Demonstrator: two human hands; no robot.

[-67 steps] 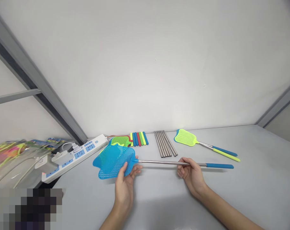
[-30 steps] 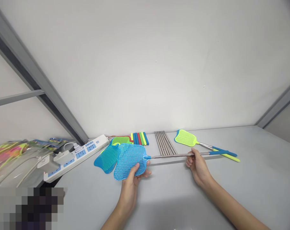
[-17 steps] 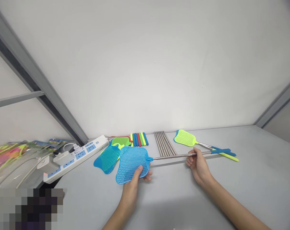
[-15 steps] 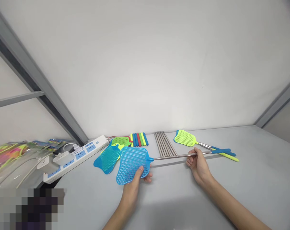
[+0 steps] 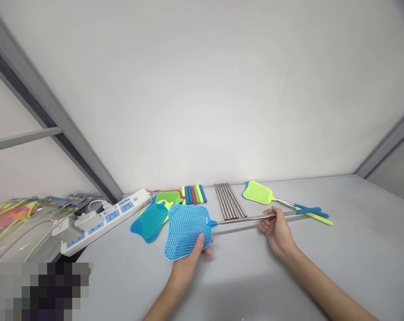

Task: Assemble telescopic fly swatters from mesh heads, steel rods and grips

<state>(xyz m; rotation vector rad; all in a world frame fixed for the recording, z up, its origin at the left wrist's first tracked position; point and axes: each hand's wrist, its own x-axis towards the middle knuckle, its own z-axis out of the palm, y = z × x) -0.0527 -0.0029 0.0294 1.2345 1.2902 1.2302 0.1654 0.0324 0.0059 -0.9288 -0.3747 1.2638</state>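
Observation:
A blue fly swatter [image 5: 186, 227] with a metal telescopic rod lies across both hands, above the table. My left hand [image 5: 195, 252] is closed on its perforated head, thumb on top and fingers underneath. My right hand [image 5: 275, 227] pinches the metal rod close to the blue grip. Beyond the right hand, a yellow-green swatter [image 5: 259, 192] rests on the table over a blue one, their handles crossing near the held swatter's grip. Left of the held head lie loose swatter heads, a blue one [image 5: 148, 223] overlapping a green one [image 5: 168, 197].
Several metal rods [image 5: 229, 201] lie side by side near the wall. Beside them is a row of coloured handle grips [image 5: 194, 195]. A white power strip [image 5: 135, 201] with plugs runs along the left, next to plastic bags [image 5: 18, 227]. Metal frame posts [image 5: 61, 120] stand at the sides.
The held swatter's head has shifted slightly to the right and down, with my left hand moving along. My right hand stays almost where it was on the rod.

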